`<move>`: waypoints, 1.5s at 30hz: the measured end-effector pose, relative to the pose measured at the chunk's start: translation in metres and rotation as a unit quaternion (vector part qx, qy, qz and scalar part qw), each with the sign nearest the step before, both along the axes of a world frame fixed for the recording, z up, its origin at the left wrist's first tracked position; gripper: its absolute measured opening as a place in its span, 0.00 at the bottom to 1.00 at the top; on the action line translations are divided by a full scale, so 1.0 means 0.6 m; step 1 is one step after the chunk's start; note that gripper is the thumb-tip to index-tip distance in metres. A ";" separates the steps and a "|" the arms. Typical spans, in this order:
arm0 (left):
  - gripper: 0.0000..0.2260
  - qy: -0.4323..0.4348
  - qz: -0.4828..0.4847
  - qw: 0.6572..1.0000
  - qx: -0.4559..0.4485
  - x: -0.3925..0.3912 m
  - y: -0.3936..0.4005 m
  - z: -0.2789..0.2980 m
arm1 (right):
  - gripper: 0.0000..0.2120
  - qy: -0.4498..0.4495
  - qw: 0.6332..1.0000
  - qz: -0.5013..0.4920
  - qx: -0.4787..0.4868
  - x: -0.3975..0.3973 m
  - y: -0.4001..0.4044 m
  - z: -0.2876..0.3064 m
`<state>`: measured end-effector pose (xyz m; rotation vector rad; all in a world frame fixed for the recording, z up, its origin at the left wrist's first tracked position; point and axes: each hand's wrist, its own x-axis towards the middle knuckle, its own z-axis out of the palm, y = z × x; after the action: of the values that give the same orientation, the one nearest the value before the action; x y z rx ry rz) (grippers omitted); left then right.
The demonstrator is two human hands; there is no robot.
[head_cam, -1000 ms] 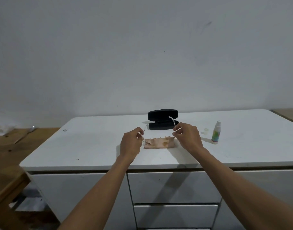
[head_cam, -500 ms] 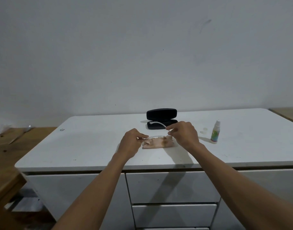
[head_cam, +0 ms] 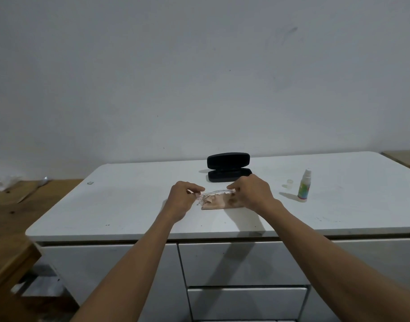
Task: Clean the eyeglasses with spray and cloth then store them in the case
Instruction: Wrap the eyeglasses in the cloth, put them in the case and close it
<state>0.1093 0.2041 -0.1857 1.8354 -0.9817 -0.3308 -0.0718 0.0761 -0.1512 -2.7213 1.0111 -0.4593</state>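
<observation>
Both hands, left hand (head_cam: 182,198) and right hand (head_cam: 253,194), pinch the clear eyeglasses (head_cam: 214,195) by their ends just above the cloth (head_cam: 216,203), in front of the open case (head_cam: 228,167). Light, thin, probably fragile: best held at the frame, off the lenses.

One pair of clear-framed eyeglasses (head_cam: 214,194), one folded beige cloth (head_cam: 216,204), one open black hard-shell glasses case (head_cam: 229,167), one small white spray bottle with a green label (head_cam: 303,188), one small clear plastic cap (head_cam: 290,183) just beside it. Two bare hands: left hand (head_cam: 182,201), right hand (head_cam: 251,194). One white cabinet top (head_cam: 129,205), two stacked drawer fronts (head_cam: 243,263) fully seen, one wooden surface (head_cam: 8,205) at left
</observation>
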 end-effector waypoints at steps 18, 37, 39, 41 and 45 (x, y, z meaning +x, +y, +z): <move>0.20 -0.204 -0.090 0.967 0.120 -0.016 0.026 0.032 | 0.24 -0.001 0.992 0.084 0.092 -0.034 -0.029 -0.019; 0.20 -0.231 -0.083 0.968 0.055 0.023 -0.060 0.054 | 0.26 -0.080 0.992 0.083 0.045 -0.006 -0.104 0.014; 0.20 -0.233 -0.078 0.968 0.052 0.034 -0.085 0.059 | 0.25 -0.089 0.992 0.075 0.048 0.006 -0.126 0.020; 0.21 -0.227 -0.073 0.970 0.044 0.043 -0.109 0.061 | 0.26 -0.091 0.992 0.068 0.054 0.019 -0.148 0.020; 0.22 -0.217 -0.069 0.973 0.036 0.053 -0.143 0.049 | 0.28 -0.089 0.992 0.070 0.058 0.041 -0.184 0.007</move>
<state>0.1409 0.1183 -0.1565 1.9519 -1.4157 -0.0444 -0.0473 -0.0346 -0.1469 -2.5717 0.7711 -0.5873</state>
